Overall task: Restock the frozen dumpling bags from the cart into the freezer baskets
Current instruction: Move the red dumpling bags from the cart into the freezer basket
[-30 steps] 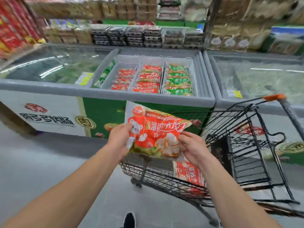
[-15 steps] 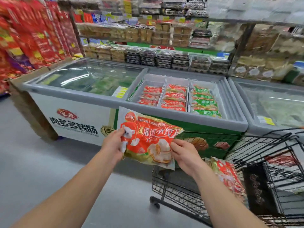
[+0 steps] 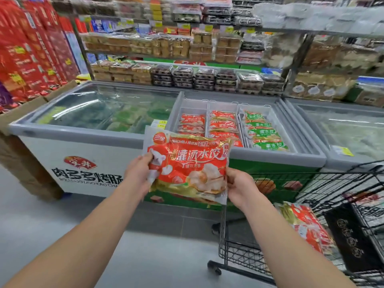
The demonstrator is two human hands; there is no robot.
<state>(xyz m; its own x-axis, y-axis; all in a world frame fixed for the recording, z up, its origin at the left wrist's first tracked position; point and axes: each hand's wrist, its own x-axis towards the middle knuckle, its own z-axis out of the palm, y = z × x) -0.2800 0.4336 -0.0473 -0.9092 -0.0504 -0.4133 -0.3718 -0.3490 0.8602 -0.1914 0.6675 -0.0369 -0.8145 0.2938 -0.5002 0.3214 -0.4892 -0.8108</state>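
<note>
Head view: a person stands in front of a freezer (image 3: 270,157), a bag (image 3: 188,165) held up between both hands
Left hand: left hand (image 3: 138,173) pinches the bag's left edge, thumb on the printed face
Right hand: right hand (image 3: 239,185) grips the bag's lower right corner, fingers curled behind it
Why held so: a grip at each side keeps the soft bag flat and face up, probably so it can be laid like the ones already stocked
Where the bag is: in the air in front of the freezer's near rim, not yet over any basket
Baskets: left basket (image 3: 192,106) and middle basket (image 3: 222,104) hold red bags, right basket (image 3: 258,109) holds green ones; a red basket looks the likely match
Open room: the lid is slid aside over the baskets, so the way in from above is free; the near rim has to be cleared first
Cart: cart (image 3: 239,252) stands low on the right, another red bag (image 3: 307,227) lying in it
Left half of the freezer: closed under a glass lid (image 3: 104,109)
</note>
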